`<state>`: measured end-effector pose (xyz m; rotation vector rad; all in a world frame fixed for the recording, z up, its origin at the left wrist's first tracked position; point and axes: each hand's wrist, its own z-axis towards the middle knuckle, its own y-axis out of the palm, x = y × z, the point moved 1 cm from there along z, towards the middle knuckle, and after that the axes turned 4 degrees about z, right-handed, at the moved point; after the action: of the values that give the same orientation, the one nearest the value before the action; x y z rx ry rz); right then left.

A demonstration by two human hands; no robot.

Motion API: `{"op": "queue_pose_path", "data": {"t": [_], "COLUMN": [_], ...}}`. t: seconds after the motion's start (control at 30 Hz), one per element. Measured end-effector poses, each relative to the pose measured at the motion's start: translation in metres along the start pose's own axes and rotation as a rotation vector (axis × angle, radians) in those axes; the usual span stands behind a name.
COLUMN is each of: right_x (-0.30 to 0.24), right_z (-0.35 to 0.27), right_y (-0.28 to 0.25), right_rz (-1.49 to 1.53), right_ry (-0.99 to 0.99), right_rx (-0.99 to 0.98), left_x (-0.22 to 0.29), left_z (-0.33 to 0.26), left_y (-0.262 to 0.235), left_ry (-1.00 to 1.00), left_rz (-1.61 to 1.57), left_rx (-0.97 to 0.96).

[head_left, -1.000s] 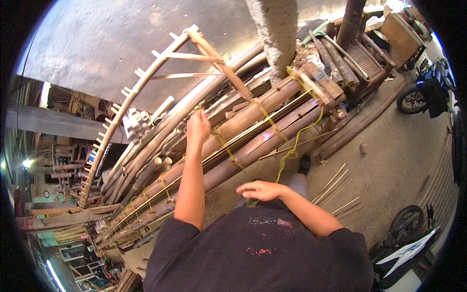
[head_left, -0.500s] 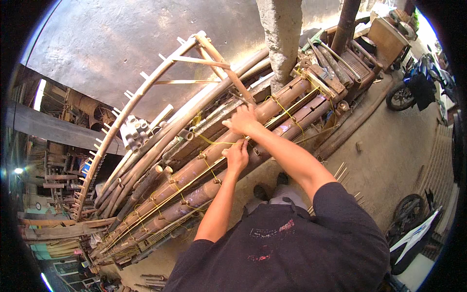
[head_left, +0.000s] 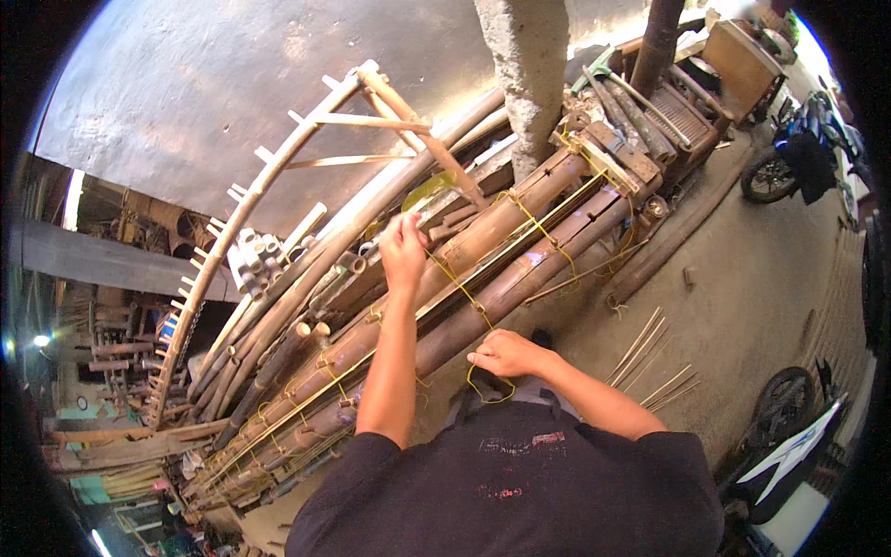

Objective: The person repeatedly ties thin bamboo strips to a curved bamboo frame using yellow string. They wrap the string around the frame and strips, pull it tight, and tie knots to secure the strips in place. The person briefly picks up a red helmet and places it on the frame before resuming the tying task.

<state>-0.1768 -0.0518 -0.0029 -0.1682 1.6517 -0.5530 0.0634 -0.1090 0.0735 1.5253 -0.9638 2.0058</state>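
Two long brown bamboo poles, a far one and a near one, run side by side before me with thin strips between them. A yellow cord is drawn taut across them. Beyond the far pole, my left hand is raised, its fingers pinched on one end of the cord. On the near side, close to my body, my right hand is closed around the other end. A loose loop of cord hangs below it. More yellow ties circle both poles along their length.
A curved bamboo frame with short pegs leans by the grey wall. A rough concrete pillar stands behind the poles. Thin sticks lie on the floor at right. Motorcycles stand farther right.
My hands were close together over the poles and are now far apart. The left moved up and away, the right came down toward my body, and the cord is stretched between them.
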Motion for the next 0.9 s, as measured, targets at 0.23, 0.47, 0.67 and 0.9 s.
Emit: {"op": "queue_pose_path", "data": {"t": [0.23, 0.47, 0.67, 0.9], "right_x": [-0.055, -0.064, -0.212, -0.086], "right_z": [0.005, 0.036, 0.141, 0.221], "right_y": [0.045, 0.162, 0.123, 0.066], "right_rz": [-0.308, 1.873, 0.472, -0.327], "right_ry": [0.012, 0.464, -0.19, 0.073], "right_rx": [0.028, 0.377, 0.568, 0.415], "left_x": [-0.091, -0.054, -0.107, -0.086], "left_z": [0.026, -0.089, -0.166, -0.162], "left_y": [-0.025, -0.172, -0.163, -0.166], "left_ry": [0.0, -0.071, 0.054, 0.03], "left_rz": [0.642, 0.95, 0.684, 0.648], "left_rx": [-0.156, -0.288, -0.228, -0.224]}}
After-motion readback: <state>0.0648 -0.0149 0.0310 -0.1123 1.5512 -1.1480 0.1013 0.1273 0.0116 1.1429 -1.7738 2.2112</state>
